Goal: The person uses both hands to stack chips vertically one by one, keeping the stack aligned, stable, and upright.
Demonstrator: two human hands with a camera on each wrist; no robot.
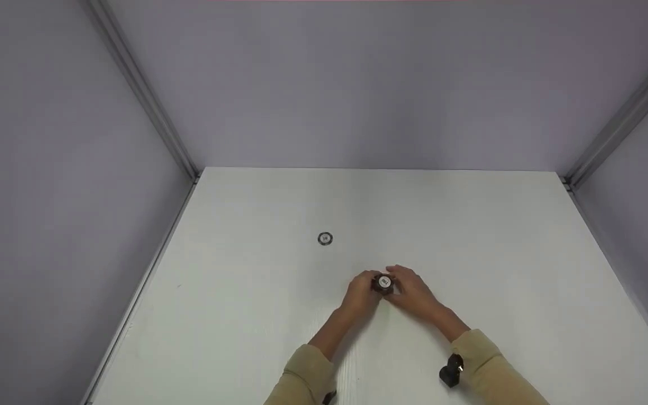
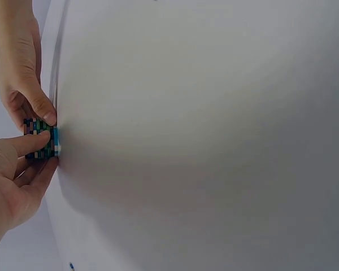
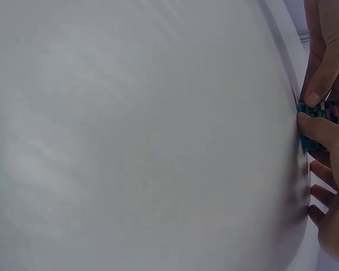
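Pale lilac walls enclose your white tabletop (image 1: 470,236). Near its front centre, your left hand (image 1: 361,293) and right hand (image 1: 414,292) meet, both pinching a small stack of chips (image 1: 383,283) standing on the surface. Its edges show green, blue and dark stripes; the white top label is too blurred to read. 1 single chip (image 1: 325,238) lies well apart, farther back, its marking also unreadable.

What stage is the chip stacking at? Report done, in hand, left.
Done: a stack of poker chips stands on the white table, its coloured edges roughly lined up in the wrist views. In hand: the left hand and right hand hold the stack from both sides, fingers pinching its rim. Left: one single chip lies apart, farther back on the table, untouched.
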